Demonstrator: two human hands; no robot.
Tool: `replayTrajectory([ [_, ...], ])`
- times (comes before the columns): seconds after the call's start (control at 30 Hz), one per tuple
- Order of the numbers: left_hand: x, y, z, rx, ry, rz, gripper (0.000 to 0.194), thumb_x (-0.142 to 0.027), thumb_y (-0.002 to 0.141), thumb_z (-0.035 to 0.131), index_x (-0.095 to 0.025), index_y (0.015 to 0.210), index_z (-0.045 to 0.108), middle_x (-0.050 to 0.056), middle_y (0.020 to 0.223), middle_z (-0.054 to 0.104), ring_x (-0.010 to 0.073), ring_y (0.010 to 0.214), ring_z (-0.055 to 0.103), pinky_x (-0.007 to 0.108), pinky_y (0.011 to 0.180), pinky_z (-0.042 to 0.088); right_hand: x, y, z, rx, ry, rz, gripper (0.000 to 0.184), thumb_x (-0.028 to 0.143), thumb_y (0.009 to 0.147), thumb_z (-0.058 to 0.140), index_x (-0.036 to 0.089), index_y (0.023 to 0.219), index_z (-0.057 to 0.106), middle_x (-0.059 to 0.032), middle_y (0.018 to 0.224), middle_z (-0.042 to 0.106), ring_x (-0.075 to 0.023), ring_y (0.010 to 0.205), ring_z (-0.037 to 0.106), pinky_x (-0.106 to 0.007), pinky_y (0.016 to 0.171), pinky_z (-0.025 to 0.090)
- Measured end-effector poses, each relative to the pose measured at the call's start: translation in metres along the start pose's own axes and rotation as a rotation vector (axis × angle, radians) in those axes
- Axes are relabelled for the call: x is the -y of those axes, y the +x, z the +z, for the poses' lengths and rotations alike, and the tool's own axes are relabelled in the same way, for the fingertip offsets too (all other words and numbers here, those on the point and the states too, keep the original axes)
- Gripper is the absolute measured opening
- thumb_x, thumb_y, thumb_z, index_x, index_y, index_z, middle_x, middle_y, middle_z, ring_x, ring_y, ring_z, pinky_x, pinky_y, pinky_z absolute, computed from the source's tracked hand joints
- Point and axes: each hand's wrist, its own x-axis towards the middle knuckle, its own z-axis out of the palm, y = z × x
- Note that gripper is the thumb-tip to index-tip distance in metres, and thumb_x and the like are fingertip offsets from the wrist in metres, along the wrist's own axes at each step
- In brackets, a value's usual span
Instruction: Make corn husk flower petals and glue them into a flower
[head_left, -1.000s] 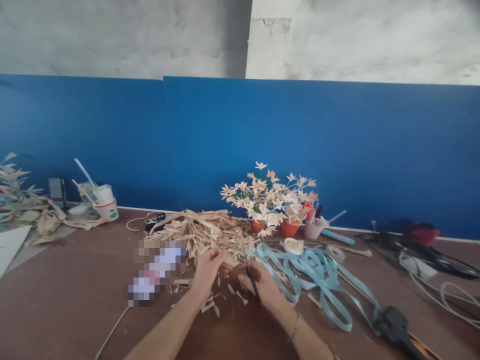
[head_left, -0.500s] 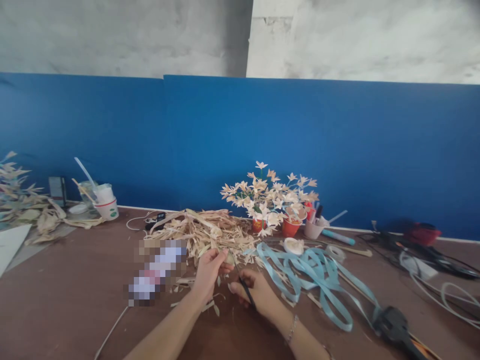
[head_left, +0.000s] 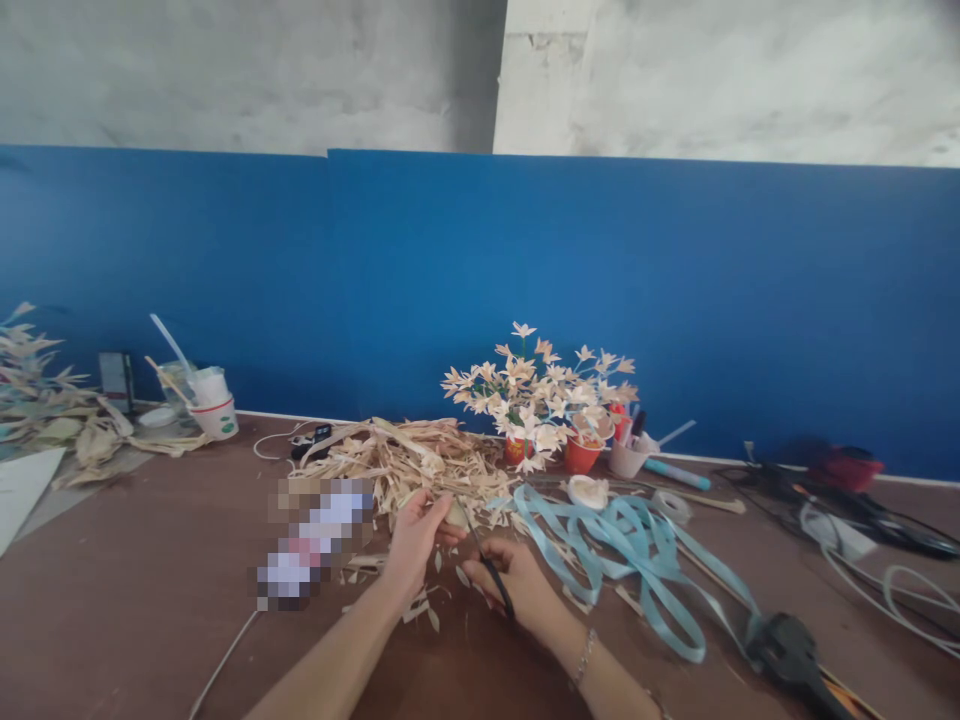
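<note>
My left hand pinches a small piece of pale dried husk between thumb and fingers. Around the dark handles of a pair of scissors my right hand is closed. The blades point up and away, beside the husk piece; whether they touch it I cannot tell. Below and between the hands lie several small cut leaf-shaped bits on the brown table. Just beyond my left hand spreads a heap of dried husk strips.
Pale husk flowers stand in red cups behind the heap. Light blue ribbon lies loosely coiled to the right, near a black tool. A phone-like blurred object lies left. Cables run at far right; a white cup stands back left.
My left hand has shifted very slightly away from me with the husk piece. The scissors' handles have moved a little to the right, and a small pale bit now shows between the hands.
</note>
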Motion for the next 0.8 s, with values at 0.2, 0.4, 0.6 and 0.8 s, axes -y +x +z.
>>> replayTrajectory([
  [0.2, -0.004, 0.004, -0.003, -0.017, 0.069, -0.010, 0.037, -0.049, 0.064, 0.065, -0.020, 0.062, 0.042, -0.008, 0.044, 0.052, 0.0150, 0.042, 0.060, 0.021, 0.041, 0.045, -0.002, 0.000, -0.001, 0.002, -0.002, 0.027, 0.037, 0.050, 0.065, 0.066, 0.017, 0.065, 0.050, 0.0083, 0.043, 0.040, -0.0051, 0.035, 0.033, -0.017, 0.035, 0.025],
  [0.4, -0.006, 0.004, -0.004, -0.042, 0.118, -0.034, 0.031, -0.047, 0.065, 0.065, -0.017, 0.068, 0.058, -0.006, 0.046, 0.054, 0.0158, 0.045, 0.062, 0.023, 0.043, 0.047, -0.003, 0.001, -0.003, 0.008, -0.044, 0.022, 0.034, 0.048, 0.065, 0.066, 0.017, 0.067, 0.053, 0.0077, 0.044, 0.041, -0.0062, 0.036, 0.035, -0.018, 0.036, 0.026],
  [0.6, -0.008, 0.005, -0.006, -0.025, 0.122, -0.044, 0.033, -0.048, 0.064, 0.065, -0.017, 0.073, 0.065, -0.005, 0.048, 0.057, 0.0157, 0.046, 0.062, 0.022, 0.044, 0.047, 0.001, -0.001, -0.004, 0.024, -0.065, 0.035, 0.034, 0.049, 0.066, 0.065, 0.017, 0.064, 0.053, 0.0076, 0.042, 0.041, -0.0057, 0.036, 0.033, -0.018, 0.035, 0.025],
  [0.8, -0.012, 0.005, -0.008, 0.012, 0.144, -0.071, 0.037, -0.048, 0.067, 0.064, -0.017, 0.086, 0.069, -0.001, 0.048, 0.063, 0.0167, 0.047, 0.062, 0.024, 0.047, 0.048, 0.003, -0.002, -0.007, 0.035, -0.100, 0.036, 0.031, 0.046, 0.065, 0.066, 0.017, 0.064, 0.054, 0.0074, 0.043, 0.042, -0.0060, 0.037, 0.035, -0.018, 0.036, 0.025],
])
